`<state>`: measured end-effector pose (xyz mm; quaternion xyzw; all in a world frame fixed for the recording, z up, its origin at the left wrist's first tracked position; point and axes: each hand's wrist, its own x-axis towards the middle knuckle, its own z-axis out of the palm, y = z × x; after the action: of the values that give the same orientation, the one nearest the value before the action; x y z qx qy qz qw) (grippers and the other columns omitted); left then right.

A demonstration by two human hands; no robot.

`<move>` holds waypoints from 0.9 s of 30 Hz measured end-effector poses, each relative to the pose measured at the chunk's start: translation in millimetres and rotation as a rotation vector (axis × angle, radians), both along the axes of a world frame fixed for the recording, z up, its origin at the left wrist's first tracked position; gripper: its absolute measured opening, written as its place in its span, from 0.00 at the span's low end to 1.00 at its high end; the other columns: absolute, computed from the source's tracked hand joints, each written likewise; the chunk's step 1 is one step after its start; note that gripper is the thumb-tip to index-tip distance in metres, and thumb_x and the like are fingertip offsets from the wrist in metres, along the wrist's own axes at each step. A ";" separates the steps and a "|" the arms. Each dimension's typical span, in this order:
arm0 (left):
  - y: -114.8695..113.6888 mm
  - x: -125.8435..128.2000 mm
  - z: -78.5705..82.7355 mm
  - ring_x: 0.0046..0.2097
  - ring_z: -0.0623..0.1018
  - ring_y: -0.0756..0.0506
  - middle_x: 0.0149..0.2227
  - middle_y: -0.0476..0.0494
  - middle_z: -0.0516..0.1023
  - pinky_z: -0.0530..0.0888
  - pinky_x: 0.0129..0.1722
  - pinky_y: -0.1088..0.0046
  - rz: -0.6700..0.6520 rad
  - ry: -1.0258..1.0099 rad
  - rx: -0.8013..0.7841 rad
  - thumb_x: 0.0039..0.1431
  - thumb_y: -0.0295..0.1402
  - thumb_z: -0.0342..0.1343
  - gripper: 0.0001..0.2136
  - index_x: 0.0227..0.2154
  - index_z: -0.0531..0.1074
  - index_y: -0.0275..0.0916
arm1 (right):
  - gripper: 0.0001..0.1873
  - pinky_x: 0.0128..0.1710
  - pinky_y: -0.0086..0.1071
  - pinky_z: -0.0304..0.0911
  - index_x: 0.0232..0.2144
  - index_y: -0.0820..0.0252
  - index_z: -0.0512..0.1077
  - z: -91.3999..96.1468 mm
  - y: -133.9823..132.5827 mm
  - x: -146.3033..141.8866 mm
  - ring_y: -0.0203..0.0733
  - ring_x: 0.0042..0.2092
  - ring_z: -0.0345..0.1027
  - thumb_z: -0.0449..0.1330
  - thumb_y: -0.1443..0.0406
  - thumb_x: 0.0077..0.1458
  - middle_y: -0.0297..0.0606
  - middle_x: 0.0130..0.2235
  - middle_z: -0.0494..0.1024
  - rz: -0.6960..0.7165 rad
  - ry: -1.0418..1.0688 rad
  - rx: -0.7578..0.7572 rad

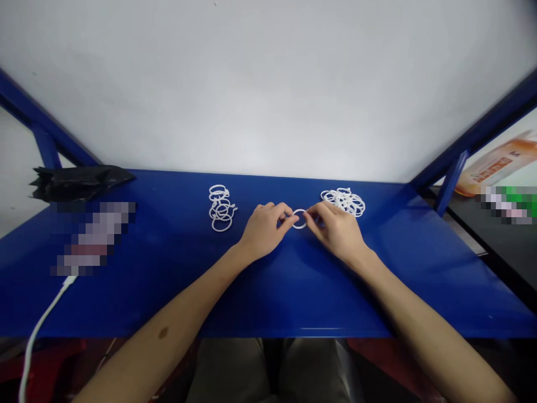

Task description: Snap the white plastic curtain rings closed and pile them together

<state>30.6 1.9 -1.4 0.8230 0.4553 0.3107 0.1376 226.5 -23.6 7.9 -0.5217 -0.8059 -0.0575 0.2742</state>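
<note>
A thin white plastic curtain ring (pixel 299 227) is held between my two hands, over the middle of the blue table. My left hand (pixel 268 226) pinches its left side between thumb and fingers. On the opposite side, my right hand (pixel 333 226) grips the ring the same way; the fingertips hide small parts of it. Several similar rings (pixel 222 211) lie loosely overlapped to the left of my left hand. Just behind my right hand is a denser pile of white rings (pixel 354 204), partly covered by that hand.
The blue metal table (pixel 293 296) ends at a white wall (pixel 268 101). A crumpled black plastic bag (pixel 79 182) lies at the left. Near it a white cable (pixel 42 322) runs from a blurred-out object. An orange and white package (pixel 499 162) stands at the right, beyond a blue frame bar.
</note>
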 end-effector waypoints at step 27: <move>7.5 -22.7 -1.8 0.50 0.72 0.35 0.46 0.37 0.74 0.65 0.50 0.54 0.074 0.506 0.052 0.62 0.42 0.54 0.17 0.50 0.74 0.40 | 0.17 0.30 0.33 0.57 0.31 0.59 0.75 9.3 15.6 27.1 0.44 0.31 0.71 0.53 0.55 0.64 0.43 0.30 0.79 -0.512 -0.097 -0.158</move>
<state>7.9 9.4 -3.2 0.8606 0.4968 0.1112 -0.0131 253.6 -8.0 17.3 -0.7248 -0.6620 -0.0870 0.1701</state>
